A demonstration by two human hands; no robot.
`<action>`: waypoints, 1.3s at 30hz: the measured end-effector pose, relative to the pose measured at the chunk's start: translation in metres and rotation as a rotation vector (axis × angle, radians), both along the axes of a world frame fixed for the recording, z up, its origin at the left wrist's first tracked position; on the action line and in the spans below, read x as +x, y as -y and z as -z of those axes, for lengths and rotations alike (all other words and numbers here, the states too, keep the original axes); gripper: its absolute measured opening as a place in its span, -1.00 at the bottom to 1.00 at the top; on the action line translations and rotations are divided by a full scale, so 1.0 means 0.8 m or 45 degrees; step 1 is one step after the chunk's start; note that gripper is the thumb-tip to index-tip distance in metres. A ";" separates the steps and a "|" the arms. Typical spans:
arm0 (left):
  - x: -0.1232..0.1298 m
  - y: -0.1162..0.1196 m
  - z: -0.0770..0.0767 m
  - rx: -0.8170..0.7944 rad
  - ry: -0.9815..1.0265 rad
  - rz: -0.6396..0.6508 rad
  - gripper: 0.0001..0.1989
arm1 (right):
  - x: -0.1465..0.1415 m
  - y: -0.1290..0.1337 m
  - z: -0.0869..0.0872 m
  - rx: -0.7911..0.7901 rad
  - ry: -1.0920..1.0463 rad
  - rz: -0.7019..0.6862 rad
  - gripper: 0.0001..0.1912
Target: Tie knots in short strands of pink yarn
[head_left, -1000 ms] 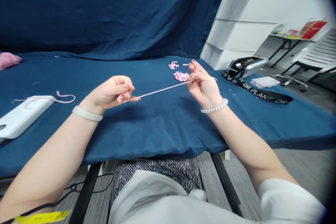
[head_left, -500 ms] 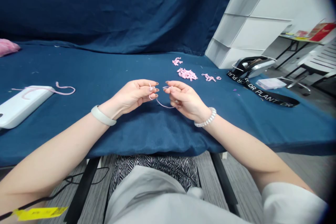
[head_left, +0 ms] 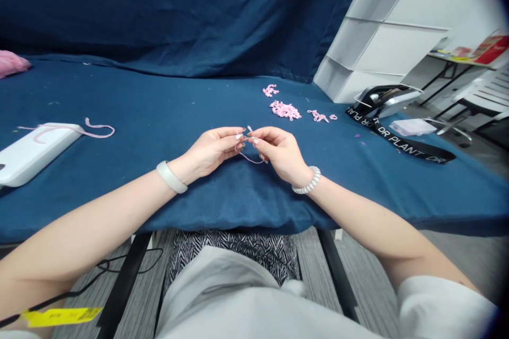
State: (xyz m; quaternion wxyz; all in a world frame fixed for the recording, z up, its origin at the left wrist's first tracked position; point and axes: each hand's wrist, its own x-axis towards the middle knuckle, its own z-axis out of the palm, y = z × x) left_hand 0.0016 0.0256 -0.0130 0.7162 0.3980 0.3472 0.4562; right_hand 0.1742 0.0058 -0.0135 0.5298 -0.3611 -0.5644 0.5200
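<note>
My left hand (head_left: 214, 149) pinches a thin pink cord near the middle of the blue-covered table. Facing it, with fingertips almost touching, my right hand (head_left: 280, 152) grips the same pink cord (head_left: 251, 159), which sags in a small loop below the fingers. A short end of it sticks up between the fingertips. Beyond my right hand lie a pile of small pink knotted pieces (head_left: 285, 110), a smaller cluster (head_left: 270, 90) and a few loose ones (head_left: 318, 116).
At the left a pink cord (head_left: 99, 131) trails over a white device (head_left: 37, 153), with a pink bundle (head_left: 12, 63) behind. At the right are a lettered black strap (head_left: 405, 145), a small clear box (head_left: 412, 126) and white drawers (head_left: 358, 58).
My left hand has moved right towards my right hand, and their fingertips are now nearly together. The cord's short end now points up between them.
</note>
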 end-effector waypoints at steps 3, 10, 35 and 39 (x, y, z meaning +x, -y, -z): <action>0.001 0.003 -0.002 -0.013 0.028 0.038 -0.84 | -0.001 0.000 0.001 -0.006 -0.014 -0.035 -0.60; 0.002 0.006 0.000 -0.161 0.046 0.142 -0.89 | -0.003 0.002 0.001 0.092 0.050 -0.074 -0.49; 0.008 0.017 0.003 0.004 -0.081 0.058 -0.79 | 0.001 0.002 0.012 0.605 0.603 0.156 -0.30; 0.011 0.019 0.002 0.036 -0.128 0.034 -0.74 | 0.001 0.002 0.012 0.608 0.716 0.210 -0.26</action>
